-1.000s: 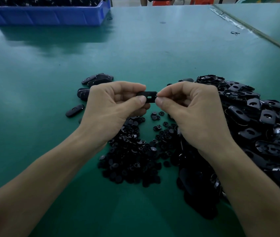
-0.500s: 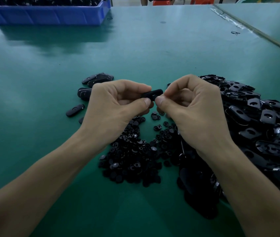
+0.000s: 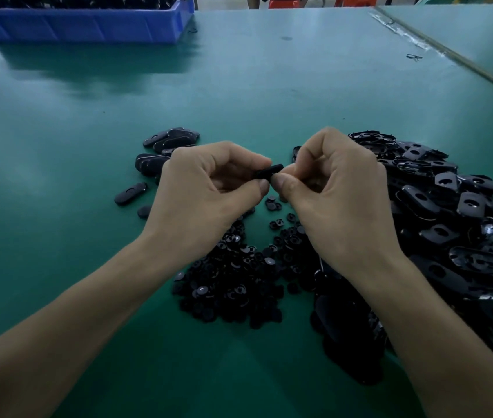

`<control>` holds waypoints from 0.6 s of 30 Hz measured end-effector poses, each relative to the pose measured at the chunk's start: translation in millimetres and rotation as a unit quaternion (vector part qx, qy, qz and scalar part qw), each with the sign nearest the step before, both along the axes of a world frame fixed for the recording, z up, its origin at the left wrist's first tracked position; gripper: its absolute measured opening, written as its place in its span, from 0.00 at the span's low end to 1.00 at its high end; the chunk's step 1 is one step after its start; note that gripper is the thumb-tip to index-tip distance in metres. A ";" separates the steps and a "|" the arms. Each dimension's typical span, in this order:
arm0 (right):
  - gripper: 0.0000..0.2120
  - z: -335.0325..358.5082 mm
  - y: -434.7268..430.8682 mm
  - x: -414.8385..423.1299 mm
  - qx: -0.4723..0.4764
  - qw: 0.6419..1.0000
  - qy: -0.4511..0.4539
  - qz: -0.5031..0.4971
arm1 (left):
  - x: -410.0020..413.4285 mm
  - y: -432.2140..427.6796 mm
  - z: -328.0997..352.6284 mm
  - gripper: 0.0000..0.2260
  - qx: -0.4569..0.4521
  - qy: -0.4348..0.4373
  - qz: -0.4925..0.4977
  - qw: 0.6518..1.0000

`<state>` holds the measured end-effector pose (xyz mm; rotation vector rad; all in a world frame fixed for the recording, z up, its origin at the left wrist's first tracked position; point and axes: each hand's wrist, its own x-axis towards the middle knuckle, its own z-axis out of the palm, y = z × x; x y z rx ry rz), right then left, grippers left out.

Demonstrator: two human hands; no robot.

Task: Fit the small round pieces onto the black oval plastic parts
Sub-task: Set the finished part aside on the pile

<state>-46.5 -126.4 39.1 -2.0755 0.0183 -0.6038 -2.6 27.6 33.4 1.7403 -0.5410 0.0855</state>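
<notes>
Our left hand [image 3: 206, 191] and right hand [image 3: 341, 194] both pinch one oval part [image 3: 269, 170], seemingly light and stiff, by its ends.

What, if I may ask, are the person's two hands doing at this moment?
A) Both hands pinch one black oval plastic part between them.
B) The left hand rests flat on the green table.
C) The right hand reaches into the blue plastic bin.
A: the left hand and the right hand meet with thumbs and fingertips on one black oval plastic part, held above the heap of small round black pieces.
</notes>
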 end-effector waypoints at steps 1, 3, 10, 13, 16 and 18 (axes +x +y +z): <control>0.16 0.0 -0.1 0.0 0.001 1.000 0.006 0.001 | -0.2 -0.3 -1.2 0.09 0.013 -0.012 0.004 1.000; 0.16 0.0 -0.7 -0.2 0.009 1.000 0.022 0.014 | -0.4 -0.5 -3.4 0.09 0.038 -0.035 0.012 0.999; 0.14 -3.3 0.5 -1.4 -0.022 0.998 0.031 0.043 | -1.3 1.0 -7.3 0.07 0.121 -0.125 0.051 0.983; 0.12 -3.2 0.9 -1.5 -0.022 0.996 0.043 0.074 | 0.9 2.5 -8.4 0.06 0.154 -0.154 0.076 0.973; 0.10 -2.9 1.1 -1.4 -0.027 0.996 0.041 0.080 | 5.8 4.9 -11.4 0.05 0.162 -0.128 0.077 0.975; 0.08 -3.2 -0.3 -0.9 -0.045 0.997 0.025 0.054 | 8.4 5.4 -12.6 0.08 0.133 -0.063 0.057 0.988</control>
